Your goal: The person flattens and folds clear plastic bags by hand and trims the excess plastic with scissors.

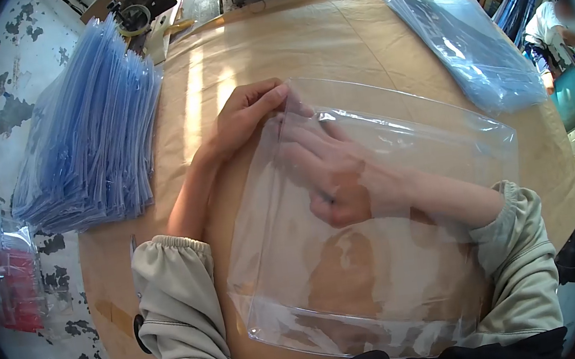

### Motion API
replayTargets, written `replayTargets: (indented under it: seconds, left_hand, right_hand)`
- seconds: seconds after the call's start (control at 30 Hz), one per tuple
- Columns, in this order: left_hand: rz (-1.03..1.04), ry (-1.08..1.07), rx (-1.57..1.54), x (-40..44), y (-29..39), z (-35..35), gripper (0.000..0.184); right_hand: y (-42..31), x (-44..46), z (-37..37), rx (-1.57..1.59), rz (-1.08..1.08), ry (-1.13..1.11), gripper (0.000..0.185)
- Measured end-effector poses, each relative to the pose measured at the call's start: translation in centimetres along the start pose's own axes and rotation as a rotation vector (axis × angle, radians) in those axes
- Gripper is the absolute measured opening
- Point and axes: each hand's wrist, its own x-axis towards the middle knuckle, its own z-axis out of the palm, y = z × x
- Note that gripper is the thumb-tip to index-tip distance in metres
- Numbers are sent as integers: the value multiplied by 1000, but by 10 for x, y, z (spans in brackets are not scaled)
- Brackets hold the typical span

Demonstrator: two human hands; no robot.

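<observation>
A clear plastic bag (400, 259) lies across the brown-covered table (229, 180) in front of me. My left hand (248, 116) pinches the bag's upper left corner between thumb and fingers. Inside the bag, seen through its clear film, is my right hand (330, 170); its arm enters from the right side. The fingers of my right hand reach toward that same upper left corner, some curled, and the plastic partly blurs their tips.
A tall stack of bluish clear plastic pieces (92, 132) stands at the left. More flat clear bags (470, 46) lie at the upper right. Black-handled scissors (141, 329) are beside my left sleeve. Red packets (17, 280) sit far left; another person (551, 28) is far right.
</observation>
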Motion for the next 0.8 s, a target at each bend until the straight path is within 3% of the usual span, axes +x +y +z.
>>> replayTargets:
  seconds: [0.2,0.3,0.4,0.5,0.6,0.7,0.8]
  left_hand:
    - [-69,4,122,-4,7,-3,36]
    - [-6,-62,149,-3,3,-9,35]
    - [24,-140,-17,-3,-5,-8,30]
    - [46,-152,39,-3,-1,-3,29]
    - [-74,-146,172,-5,5,-4,37]
    - [-78,-114,256,-10,25,-1,28]
    - [24,21,510,-5,22,-10,18]
  right_hand:
    - [-3,8,11,43,26,94,75]
    - [5,6,11,-55,-86,10,73]
    - [1,5,11,-144,-203,-134,68]
    - [2,4,15,-186,-237,-178,73]
    - [-4,2,26,-147,-165,-78,57]
    - [-11,-6,28,-191,-20,72,59]
    - [-8,-5,23,-193,-19,0,64]
